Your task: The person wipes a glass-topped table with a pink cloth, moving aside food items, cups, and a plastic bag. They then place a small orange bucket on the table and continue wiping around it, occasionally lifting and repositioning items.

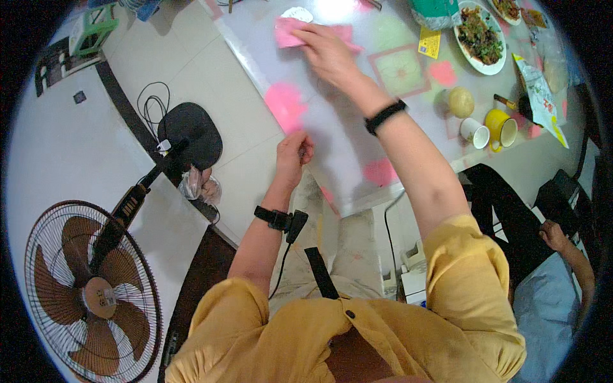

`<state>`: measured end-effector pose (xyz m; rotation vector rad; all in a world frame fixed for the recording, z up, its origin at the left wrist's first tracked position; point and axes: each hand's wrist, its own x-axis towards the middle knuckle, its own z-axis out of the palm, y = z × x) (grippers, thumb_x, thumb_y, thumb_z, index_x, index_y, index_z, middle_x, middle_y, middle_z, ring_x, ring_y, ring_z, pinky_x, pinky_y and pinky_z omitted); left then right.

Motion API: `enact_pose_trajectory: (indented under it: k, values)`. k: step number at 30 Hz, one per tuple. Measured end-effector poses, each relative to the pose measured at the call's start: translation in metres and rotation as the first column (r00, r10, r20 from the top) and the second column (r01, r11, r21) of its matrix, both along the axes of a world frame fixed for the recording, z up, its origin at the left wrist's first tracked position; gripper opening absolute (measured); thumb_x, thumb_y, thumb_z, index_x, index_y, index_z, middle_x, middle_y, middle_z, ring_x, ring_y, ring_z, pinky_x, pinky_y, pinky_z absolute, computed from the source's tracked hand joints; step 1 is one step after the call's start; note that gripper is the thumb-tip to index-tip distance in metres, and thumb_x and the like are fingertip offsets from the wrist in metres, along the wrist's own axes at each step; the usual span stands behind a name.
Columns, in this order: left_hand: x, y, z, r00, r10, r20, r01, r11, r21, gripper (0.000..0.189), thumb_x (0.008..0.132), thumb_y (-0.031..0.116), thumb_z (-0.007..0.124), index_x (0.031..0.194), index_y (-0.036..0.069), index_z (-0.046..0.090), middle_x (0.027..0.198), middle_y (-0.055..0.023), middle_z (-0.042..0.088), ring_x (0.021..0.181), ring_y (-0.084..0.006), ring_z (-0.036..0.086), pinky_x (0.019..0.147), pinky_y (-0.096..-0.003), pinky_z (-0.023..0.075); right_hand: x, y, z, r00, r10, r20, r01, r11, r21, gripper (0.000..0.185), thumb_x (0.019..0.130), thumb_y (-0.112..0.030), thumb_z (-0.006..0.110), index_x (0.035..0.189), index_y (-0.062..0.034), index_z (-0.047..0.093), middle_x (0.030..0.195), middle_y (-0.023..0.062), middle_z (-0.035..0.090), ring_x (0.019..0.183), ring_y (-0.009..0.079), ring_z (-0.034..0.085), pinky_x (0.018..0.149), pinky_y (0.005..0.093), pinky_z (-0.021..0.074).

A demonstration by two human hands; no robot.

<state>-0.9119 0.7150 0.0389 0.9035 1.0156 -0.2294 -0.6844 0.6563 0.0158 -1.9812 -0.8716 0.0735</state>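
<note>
A pink cloth point(289, 34) is in my right hand point(328, 53), pressed to the far left part of a table with a pink-and-green patterned cover point(335, 115). Just beyond the cloth lies a white round item point(298, 13), partly covered by it. My left hand point(293, 155) is loosely curled by the table's left edge, its fingers bent inward; whether anything small is in it I cannot tell.
At the right stand a white cup point(475, 133), a yellow mug point(501, 129), a round yellowish object point(461, 102) and a plate of food point(480, 40). A standing fan point(98, 297) is at the left. Another person point(546, 306) sits at the right.
</note>
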Motion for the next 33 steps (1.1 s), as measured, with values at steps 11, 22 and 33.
enact_pose_trajectory:
  k: [11,22,33]
  values:
    - [-0.030,-0.043,-0.001,0.986,-0.169,0.009,0.169,0.977,-0.131,0.026,0.099,0.024,0.050,0.084,0.005,0.058,0.070,-0.0030,0.055,0.057,-0.0115,0.044,0.053,-0.0251,0.0328,-0.183,-0.123,-0.041,0.999,0.025,-0.032,-0.031,0.975,-0.219,0.034,0.085,-0.014,0.055,0.117,-0.0165,0.065,0.128,0.0054,0.059,0.124,0.0263,0.052,0.100,0.0402,0.0422]
    - [-0.032,-0.043,0.006,0.904,-0.419,0.081,0.421,0.845,-0.330,0.021,0.096,0.026,0.049,0.094,0.007,0.059,0.079,-0.0030,0.056,0.067,-0.0147,0.049,0.062,-0.0280,0.0405,-0.228,-0.174,0.026,0.626,-0.552,-0.551,0.666,0.746,0.008,0.026,0.084,0.000,0.052,0.100,-0.0079,0.070,0.098,0.0114,0.067,0.098,0.0309,0.060,0.089,0.0405,0.0472]
    - [-0.065,-0.120,0.084,0.768,-0.630,0.117,0.637,0.729,-0.250,0.023,0.095,0.027,0.050,0.099,0.008,0.063,0.079,-0.0015,0.061,0.067,-0.0145,0.053,0.060,-0.0289,0.0426,-0.305,-0.258,0.146,0.258,0.242,-0.935,0.921,0.230,0.314,0.034,0.092,-0.013,0.056,0.125,-0.0044,0.056,0.104,0.0023,0.062,0.097,0.0135,0.057,0.082,0.0284,0.0456]
